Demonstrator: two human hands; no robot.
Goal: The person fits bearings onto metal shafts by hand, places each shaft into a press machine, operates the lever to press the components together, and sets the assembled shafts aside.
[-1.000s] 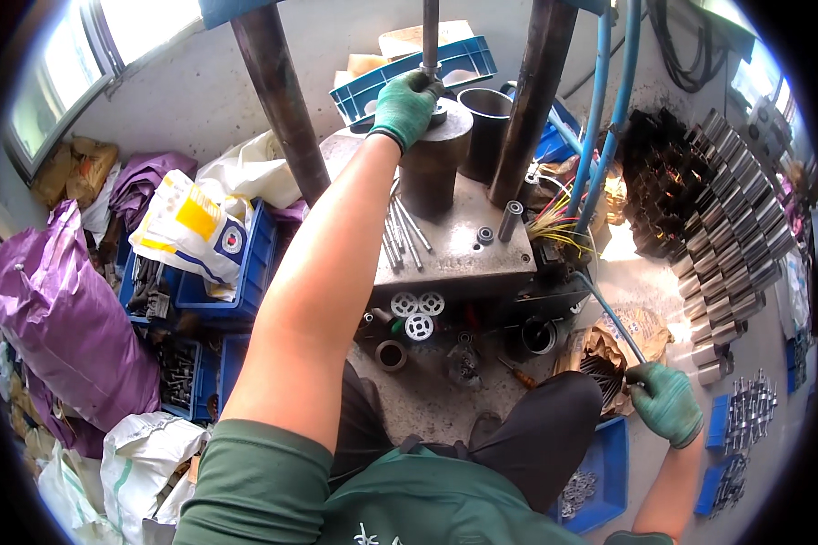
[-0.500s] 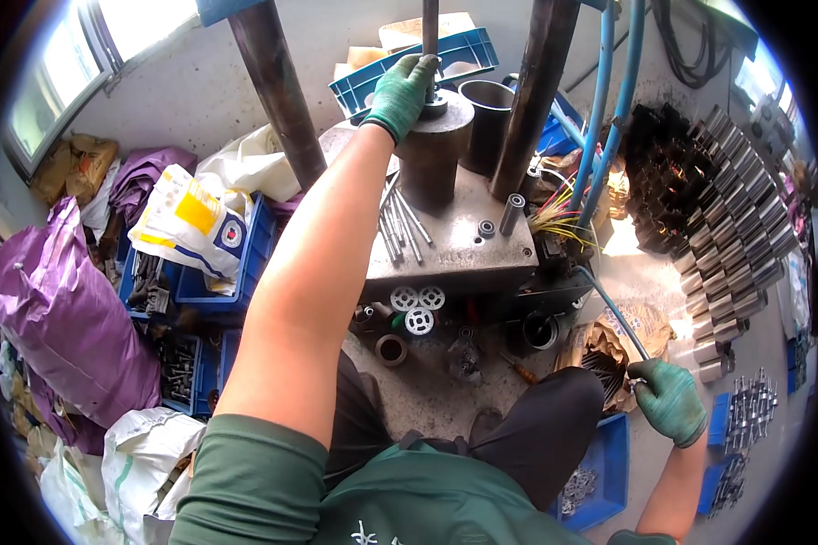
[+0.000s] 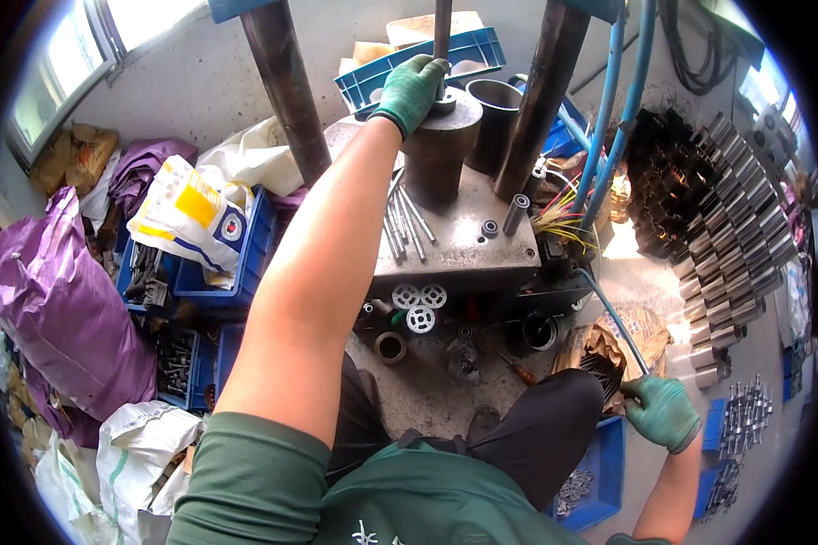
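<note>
My left hand [image 3: 411,94], in a green glove, reaches to the top of a thick steel cylinder [image 3: 443,136] on the press table [image 3: 463,252]. Its fingers curl against an upright metal rod [image 3: 443,41] that meets a dark ring [image 3: 442,105] on the cylinder; the palm side is hidden. Low on the right, my gloved right hand [image 3: 663,413] is closed round the lower end of a long lever [image 3: 616,318]. Several thin steel rods [image 3: 407,222] lie on the table beside the cylinder. A small shaft with a bearing [image 3: 515,214] stands upright near a loose bearing [image 3: 490,228].
Two thick columns [image 3: 286,91] flank the cylinder. Blue hoses [image 3: 620,118] hang at the right, before stacked metal sleeves [image 3: 732,245]. Three slotted discs [image 3: 420,318] sit below the table edge. Blue crates [image 3: 256,245] and a purple sack [image 3: 59,309] crowd the left.
My right hand has shifted slightly left and down, still on the lever. My left hand stays by the rod. The whole view has moved a little.
</note>
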